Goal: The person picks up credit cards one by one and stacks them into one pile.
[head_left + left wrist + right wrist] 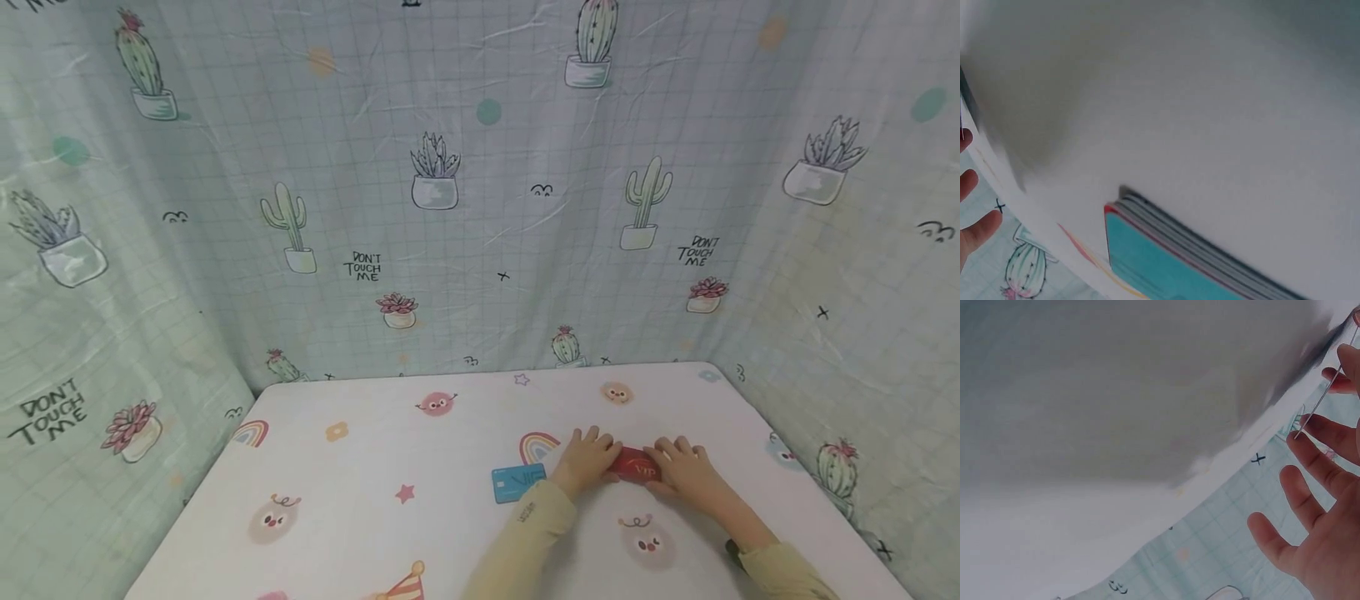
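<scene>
A red card with gold "VIP" lettering (636, 466) is held up between my two hands. My left hand (587, 461) pinches its left end, and my right hand (686, 472) pinches the other. In the right wrist view the card's thin edge (1321, 402) shows between the thumb and fingertips, while the other fingers of the right hand (1322, 519) spread apart. Left of my left hand lies a blue card (516, 483), partly covered by the sleeve. The left wrist view shows it topping a neat stack of several cards (1166, 256). Only a few left fingers (982, 230) appear there.
The white table (337, 483) bears printed rainbows, stars and smiling faces. A pale green curtain with cactus prints (480, 233) hangs behind it and along both sides. Something dark (733, 550) sits at the right cuff.
</scene>
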A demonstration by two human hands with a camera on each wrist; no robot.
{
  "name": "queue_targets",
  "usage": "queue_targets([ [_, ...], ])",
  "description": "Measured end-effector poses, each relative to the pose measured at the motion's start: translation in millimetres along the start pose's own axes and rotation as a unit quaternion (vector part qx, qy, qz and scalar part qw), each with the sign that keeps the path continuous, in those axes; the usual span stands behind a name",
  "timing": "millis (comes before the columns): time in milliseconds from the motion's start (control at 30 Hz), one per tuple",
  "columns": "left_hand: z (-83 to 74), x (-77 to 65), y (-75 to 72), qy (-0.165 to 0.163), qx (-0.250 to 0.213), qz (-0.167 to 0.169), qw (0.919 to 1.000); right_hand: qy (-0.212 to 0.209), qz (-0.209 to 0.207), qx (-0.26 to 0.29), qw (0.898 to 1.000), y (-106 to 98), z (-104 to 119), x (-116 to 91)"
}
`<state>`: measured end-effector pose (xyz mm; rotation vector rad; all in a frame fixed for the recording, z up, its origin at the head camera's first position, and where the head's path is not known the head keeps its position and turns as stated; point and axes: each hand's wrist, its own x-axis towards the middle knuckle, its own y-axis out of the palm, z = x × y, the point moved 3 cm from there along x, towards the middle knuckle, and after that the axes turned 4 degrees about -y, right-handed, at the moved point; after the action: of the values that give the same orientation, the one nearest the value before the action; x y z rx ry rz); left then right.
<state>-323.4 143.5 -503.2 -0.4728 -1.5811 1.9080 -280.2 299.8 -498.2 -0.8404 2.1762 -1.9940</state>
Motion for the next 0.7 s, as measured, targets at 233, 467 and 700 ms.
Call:
queue_targets([
  [233,1.5,-2.7,-4.9,0.018,0.018,-0.022,0.9994,0.003,-0.005,0.015,1.0,-5.7,2.1,-0.2],
  [467,3.4,-6.5,-8.6,0.026,0.035,-0.044,0.9981,0.001,-0.005,0.016,1.0,-10.3,5.1,-0.2],
  [700,6.8,-15.4,-20.7,0.029,0.057,-0.068,0.9956,-0.013,-0.032,0.008,0.999,-17.8,10.2,-1.0],
])
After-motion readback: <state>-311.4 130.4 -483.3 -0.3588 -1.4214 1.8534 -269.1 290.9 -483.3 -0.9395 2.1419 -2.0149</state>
